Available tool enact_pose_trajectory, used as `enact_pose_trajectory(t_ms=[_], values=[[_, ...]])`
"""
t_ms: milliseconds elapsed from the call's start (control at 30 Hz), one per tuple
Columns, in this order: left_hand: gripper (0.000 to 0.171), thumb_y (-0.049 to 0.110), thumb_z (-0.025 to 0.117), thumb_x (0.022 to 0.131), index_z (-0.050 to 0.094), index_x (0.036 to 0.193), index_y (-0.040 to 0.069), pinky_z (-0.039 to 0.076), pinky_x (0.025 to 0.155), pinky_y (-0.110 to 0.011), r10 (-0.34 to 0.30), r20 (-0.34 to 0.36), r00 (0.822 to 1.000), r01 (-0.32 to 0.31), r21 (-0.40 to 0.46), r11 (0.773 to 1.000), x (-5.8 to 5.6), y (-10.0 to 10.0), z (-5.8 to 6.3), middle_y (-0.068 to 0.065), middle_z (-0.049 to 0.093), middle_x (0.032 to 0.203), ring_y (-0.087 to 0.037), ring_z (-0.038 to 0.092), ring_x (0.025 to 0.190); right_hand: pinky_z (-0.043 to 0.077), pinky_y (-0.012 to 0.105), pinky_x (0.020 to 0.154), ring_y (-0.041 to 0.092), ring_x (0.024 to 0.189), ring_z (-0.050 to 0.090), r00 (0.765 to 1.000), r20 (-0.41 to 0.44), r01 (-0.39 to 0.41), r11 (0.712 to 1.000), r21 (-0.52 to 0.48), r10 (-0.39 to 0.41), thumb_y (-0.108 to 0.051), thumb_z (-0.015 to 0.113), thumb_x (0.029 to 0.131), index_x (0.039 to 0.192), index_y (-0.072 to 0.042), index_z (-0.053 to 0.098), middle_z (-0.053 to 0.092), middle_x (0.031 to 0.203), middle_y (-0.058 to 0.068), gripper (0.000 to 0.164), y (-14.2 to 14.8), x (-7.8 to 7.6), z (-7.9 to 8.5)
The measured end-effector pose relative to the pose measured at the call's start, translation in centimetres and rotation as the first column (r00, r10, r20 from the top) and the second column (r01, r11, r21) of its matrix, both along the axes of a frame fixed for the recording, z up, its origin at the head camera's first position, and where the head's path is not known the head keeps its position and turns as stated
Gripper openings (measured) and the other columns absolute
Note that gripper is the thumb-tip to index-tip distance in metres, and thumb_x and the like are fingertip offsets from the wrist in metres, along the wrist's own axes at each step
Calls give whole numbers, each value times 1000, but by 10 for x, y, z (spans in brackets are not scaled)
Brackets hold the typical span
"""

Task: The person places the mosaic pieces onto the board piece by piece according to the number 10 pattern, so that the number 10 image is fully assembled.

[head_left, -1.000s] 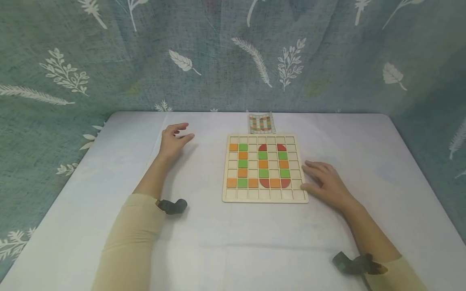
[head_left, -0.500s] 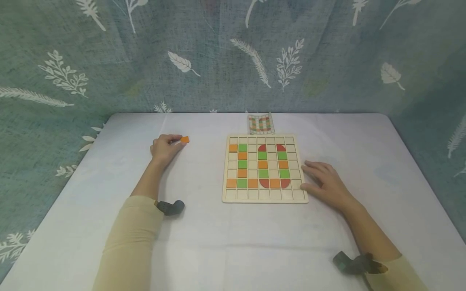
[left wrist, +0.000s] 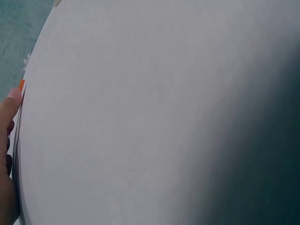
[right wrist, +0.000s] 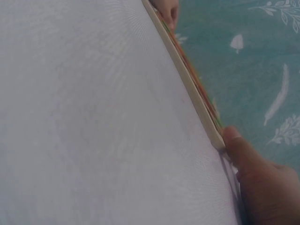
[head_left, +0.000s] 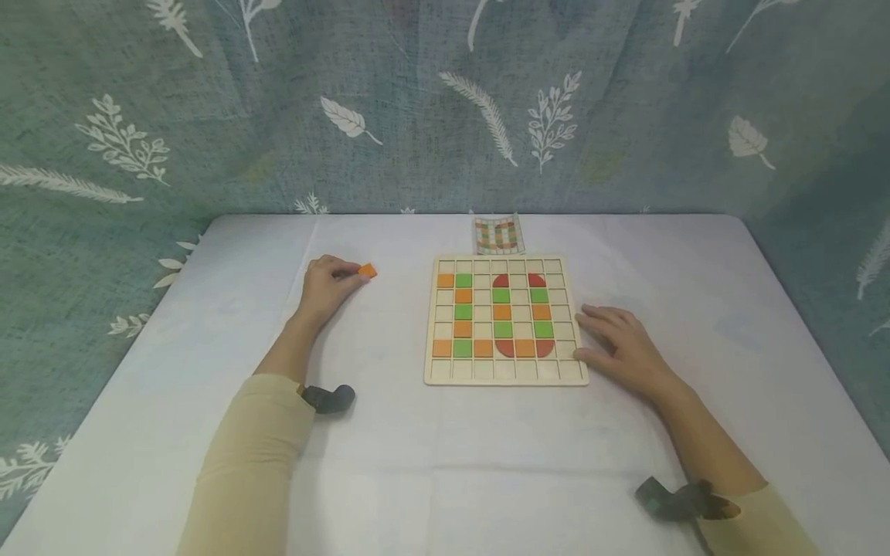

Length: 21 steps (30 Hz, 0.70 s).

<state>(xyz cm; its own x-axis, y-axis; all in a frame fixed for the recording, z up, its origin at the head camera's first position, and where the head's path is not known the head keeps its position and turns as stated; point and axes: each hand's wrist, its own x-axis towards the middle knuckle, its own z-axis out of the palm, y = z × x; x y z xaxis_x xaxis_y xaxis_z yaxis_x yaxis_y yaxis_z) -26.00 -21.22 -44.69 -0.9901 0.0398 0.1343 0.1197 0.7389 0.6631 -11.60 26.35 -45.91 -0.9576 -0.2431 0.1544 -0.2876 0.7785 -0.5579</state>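
My left hand (head_left: 327, 289) pinches a small orange square tile (head_left: 368, 270) between thumb and fingertips, left of the board. In the left wrist view the tile (left wrist: 22, 84) peeks out past the thumb at the left edge. The wooden grid board (head_left: 497, 373) carries orange, green and red tiles; the square ones are orange and green, and the red ones have a rounded side. My right hand (head_left: 626, 351) rests at the board's right edge, fingers relaxed and touching it. In the right wrist view its thumb (right wrist: 234, 140) lies at the board's corner (right wrist: 216, 142).
Behind the board lies a small pattern card (head_left: 498, 235) printed with a coloured grid. A white cloth covers the table (head_left: 445, 479). A teal leaf-print curtain (head_left: 417, 100) hangs along the far edge. Dark camera mounts (head_left: 330, 398) sit at both wrists.
My left hand, empty a second ago, drew back left and now holds an orange tile. Since half a second ago it moved slightly right with it. The right hand stayed put.
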Motion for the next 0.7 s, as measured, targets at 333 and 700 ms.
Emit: enact_pose_trajectory(t_ms=[333, 700], values=[[41, 37, 72, 83, 68, 109, 6, 35, 96, -45, -75, 30, 997, 74, 48, 996, 0, 26, 4, -9, 56, 112, -27, 42, 111, 24, 57, 105, 34, 134, 30, 1000, 27, 1, 1000, 1, -1, -44, 71, 81, 134, -12, 53, 43, 144, 9, 64, -3, -3, -3], [32, 34, 71, 84, 69, 106, 11, 34, 102, -43, -189, 44, 981, 185, 68, 980, -4, 82, 13, -2, 56, 110, -21, 40, 117, 23, 58, 105, 34, 133, 31, 1000, 16, 5, 1000, 6, -5, -43, 71, 81, 133, -11, 54, 44, 144, 10, 64, 1, -1, -2]])
